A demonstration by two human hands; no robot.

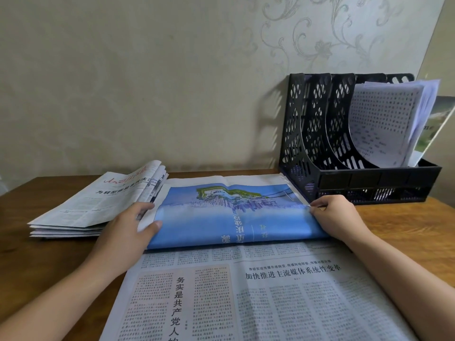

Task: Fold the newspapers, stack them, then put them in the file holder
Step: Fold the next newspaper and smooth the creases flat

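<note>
A newspaper with a blue picture page (221, 215) lies folded over in the middle of the table, on top of an open sheet of printed text (246, 291) that reaches the near edge. My left hand (128, 230) holds the blue page's left edge, thumb on top. The right edge is pinched by my right hand (337, 217), with the fingers curled. A stack of folded newspapers (98, 205) sits at the left. The black mesh file holder (320, 134) stands at the back right, its two left slots bare.
White printed papers (384, 124) fill the file holder's right slots, and a green-pictured sheet (433, 126) leans beside them. The brown wooden table (406, 222) meets a patterned wall behind.
</note>
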